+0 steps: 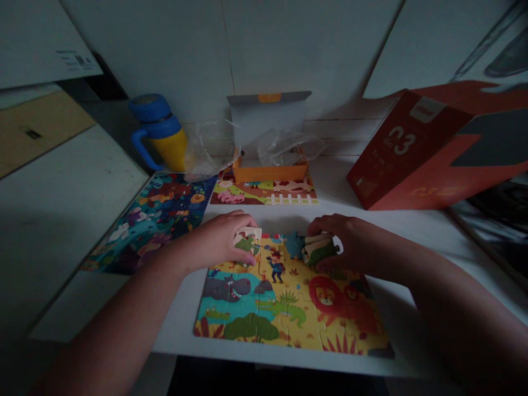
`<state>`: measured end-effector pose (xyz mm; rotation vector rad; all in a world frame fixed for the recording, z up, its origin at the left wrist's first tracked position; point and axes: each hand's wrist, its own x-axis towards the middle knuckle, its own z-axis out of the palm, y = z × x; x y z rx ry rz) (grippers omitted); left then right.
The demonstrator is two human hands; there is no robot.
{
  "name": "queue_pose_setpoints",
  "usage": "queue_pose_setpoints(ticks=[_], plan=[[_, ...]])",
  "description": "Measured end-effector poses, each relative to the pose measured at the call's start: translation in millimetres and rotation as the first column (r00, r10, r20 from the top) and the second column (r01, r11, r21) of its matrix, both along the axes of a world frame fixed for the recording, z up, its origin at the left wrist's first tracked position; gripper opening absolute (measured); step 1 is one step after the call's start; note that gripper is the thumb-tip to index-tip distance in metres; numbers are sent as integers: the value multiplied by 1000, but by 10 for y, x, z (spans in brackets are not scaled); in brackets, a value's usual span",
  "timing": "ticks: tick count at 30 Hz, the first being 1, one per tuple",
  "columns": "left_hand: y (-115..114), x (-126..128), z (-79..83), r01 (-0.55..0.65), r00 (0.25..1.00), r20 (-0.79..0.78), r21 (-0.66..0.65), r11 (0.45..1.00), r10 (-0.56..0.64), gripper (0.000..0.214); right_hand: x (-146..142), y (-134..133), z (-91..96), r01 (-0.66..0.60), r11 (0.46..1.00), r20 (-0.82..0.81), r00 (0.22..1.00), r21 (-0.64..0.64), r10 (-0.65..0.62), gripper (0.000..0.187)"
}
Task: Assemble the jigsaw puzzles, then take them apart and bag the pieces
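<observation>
A jigsaw puzzle point(289, 308) with a lion, a hippo and crocodiles lies on the white table in front of me, its lower rows joined. My left hand point(237, 239) grips a puzzle piece point(248, 245) with green on it, over the upper left of the puzzle. Above the upper right, my right hand point(342, 239) has its thumb and fingers closed on another puzzle piece point(320, 250), green and cream, with a dark knob at its side. The puzzle's top corners are partly hidden by both hands and the pieces.
Behind stands an open orange box point(270, 173) with clear plastic wrap point(284, 147), over a farm picture point(264, 192). A dark blue picture sheet point(165, 220) lies left, near a blue and yellow jug point(165, 135). A large red box point(416, 148) stands right.
</observation>
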<state>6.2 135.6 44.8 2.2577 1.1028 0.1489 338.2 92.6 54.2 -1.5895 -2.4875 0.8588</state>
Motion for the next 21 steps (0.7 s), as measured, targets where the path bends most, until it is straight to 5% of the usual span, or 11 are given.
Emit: queue_pose_setpoints(ticks=[7, 21], plan=[[-5, -19, -21, -89, 995, 32, -152, 984, 95, 58, 21, 2, -36, -17, 1000, -35, 999, -17, 16, 46], [39, -9, -43, -42, 993, 102, -231, 972, 67, 57, 22, 24, 1, -39, 985, -107, 994, -167, 21, 50]])
